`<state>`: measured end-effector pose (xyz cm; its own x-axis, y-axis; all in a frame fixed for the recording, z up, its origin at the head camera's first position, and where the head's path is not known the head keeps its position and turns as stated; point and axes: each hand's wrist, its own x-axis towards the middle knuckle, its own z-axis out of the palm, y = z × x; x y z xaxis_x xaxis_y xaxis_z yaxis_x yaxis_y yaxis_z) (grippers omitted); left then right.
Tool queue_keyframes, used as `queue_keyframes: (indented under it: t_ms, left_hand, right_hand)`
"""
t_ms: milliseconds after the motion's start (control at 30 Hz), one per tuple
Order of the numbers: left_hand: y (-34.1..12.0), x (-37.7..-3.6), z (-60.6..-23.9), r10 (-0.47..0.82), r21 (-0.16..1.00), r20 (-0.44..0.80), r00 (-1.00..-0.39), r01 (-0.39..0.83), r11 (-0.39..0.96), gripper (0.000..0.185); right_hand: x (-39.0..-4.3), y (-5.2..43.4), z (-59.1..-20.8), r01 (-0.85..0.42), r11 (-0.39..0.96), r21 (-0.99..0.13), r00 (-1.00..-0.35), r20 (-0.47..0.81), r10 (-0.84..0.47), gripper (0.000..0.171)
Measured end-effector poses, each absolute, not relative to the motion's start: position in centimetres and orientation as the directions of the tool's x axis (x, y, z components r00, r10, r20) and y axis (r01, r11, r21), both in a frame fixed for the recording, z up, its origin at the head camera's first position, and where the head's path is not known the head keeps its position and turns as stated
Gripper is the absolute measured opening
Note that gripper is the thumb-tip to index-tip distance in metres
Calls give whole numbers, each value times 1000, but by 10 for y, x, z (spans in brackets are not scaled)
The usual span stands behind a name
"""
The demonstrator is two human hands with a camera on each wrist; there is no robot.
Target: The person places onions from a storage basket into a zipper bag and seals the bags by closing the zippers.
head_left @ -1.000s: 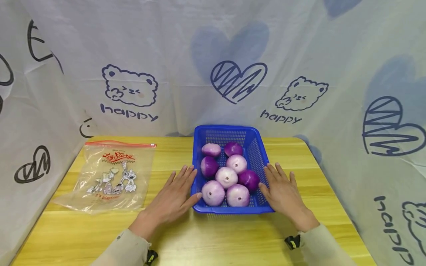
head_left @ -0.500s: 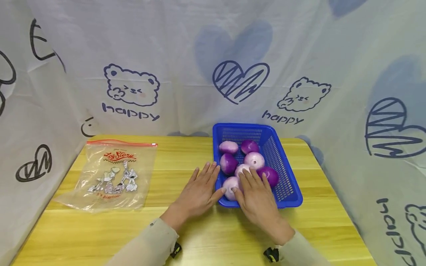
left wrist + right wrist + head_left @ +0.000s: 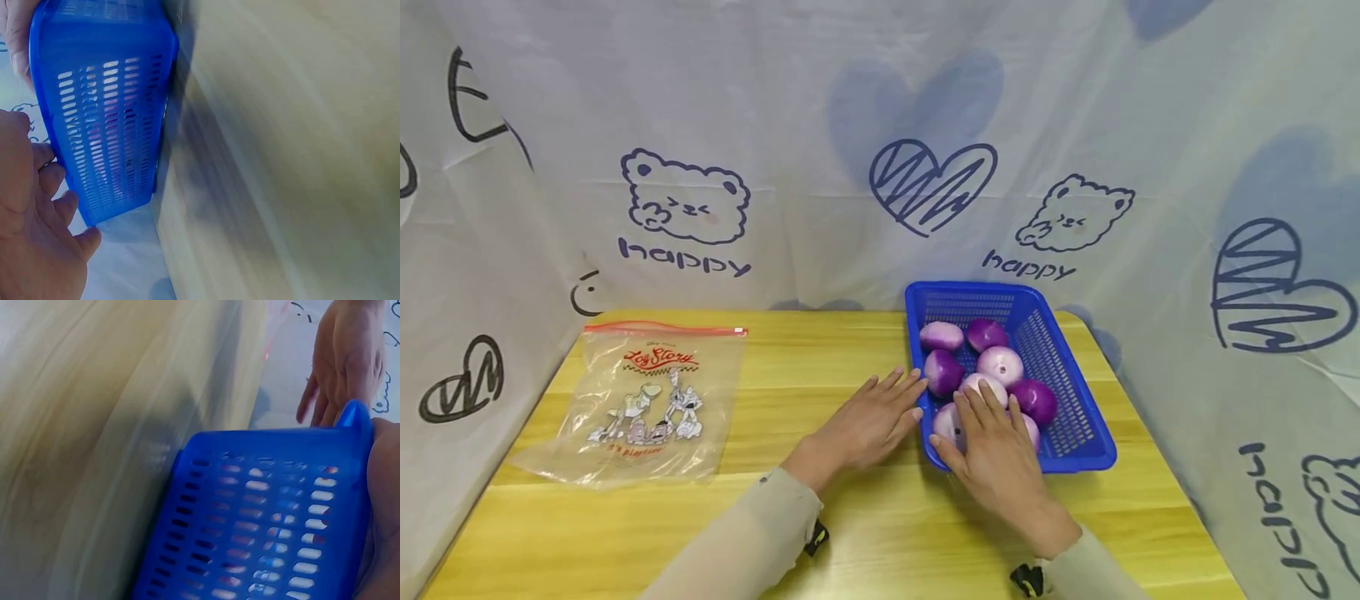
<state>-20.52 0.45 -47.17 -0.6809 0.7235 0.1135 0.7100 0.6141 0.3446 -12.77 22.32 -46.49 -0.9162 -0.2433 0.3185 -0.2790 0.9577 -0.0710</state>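
Observation:
A blue plastic basket (image 3: 1070,379) stands on the wooden table (image 3: 865,533), right of centre, and holds several purple and pale onions (image 3: 1000,364). My left hand (image 3: 880,408) lies flat on the table, its straight fingers against the basket's left wall. My right hand (image 3: 992,425) reaches over the basket's near rim, with its fingers spread on the nearest onions and hiding part of them. In the left wrist view the basket's slotted wall (image 3: 106,119) is next to my left hand (image 3: 37,237). In the right wrist view my right palm (image 3: 384,506) is against the basket (image 3: 269,525).
A clear zip bag (image 3: 647,400) with a cartoon print and a red seal lies flat at the table's left. A white printed cloth (image 3: 850,125) hangs close round the back and both sides. The table's right edge is near the basket.
The basket has slid right and turned slightly. My right hand left the basket's right side and now lies over its near rim. My left hand followed along its left wall.

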Motion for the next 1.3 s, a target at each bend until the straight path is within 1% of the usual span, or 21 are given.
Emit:
queue_keyframes:
  t_ms: [100, 200, 333, 433, 633, 800, 1000, 1167, 1300]
  left_hand:
    - [9, -208, -467, 737, 360, 96, -669, 714, 601, 58]
    - [15, -210, -464, 746, 350, 77, -661, 719, 601, 57]
    - [21, -211, -463, 756, 304, 49, -652, 731, 611, 57]
    - [23, -211, -463, 760, 291, 39, -649, 735, 613, 58]
    - [22, -209, -461, 753, 362, 69, -654, 720, 592, 61]
    - [13, -205, -458, 737, 420, 58, -674, 686, 594, 61]
    - [-9, -201, -464, 691, 406, 10, -723, 634, 658, 59]
    - [-18, -198, -472, 674, 401, -6, -738, 616, 678, 59]
    - [-23, -194, -478, 666, 411, -23, -746, 600, 687, 60]
  right_hand:
    - [-126, 221, -465, -315, 947, -63, -902, 331, -278, 75]
    - [-124, 219, -468, -341, 940, -34, -888, 342, -309, 70]
    - [-125, 221, -472, -324, 946, 7, -885, 351, -306, 60]
    - [-127, 225, -473, -309, 951, 12, -894, 337, -294, 58]
    - [-134, 238, -470, -252, 966, -52, -933, 279, -228, 58]
    - [-142, 258, -468, -243, 967, -79, -942, 257, -215, 59]
    - [-149, 271, -465, -254, 962, -104, -950, 216, -227, 60]
    - [-154, 271, -462, -211, 968, -133, -968, 165, -188, 59]
    - [-157, 268, -461, -191, 969, -154, -972, 165, -166, 59]
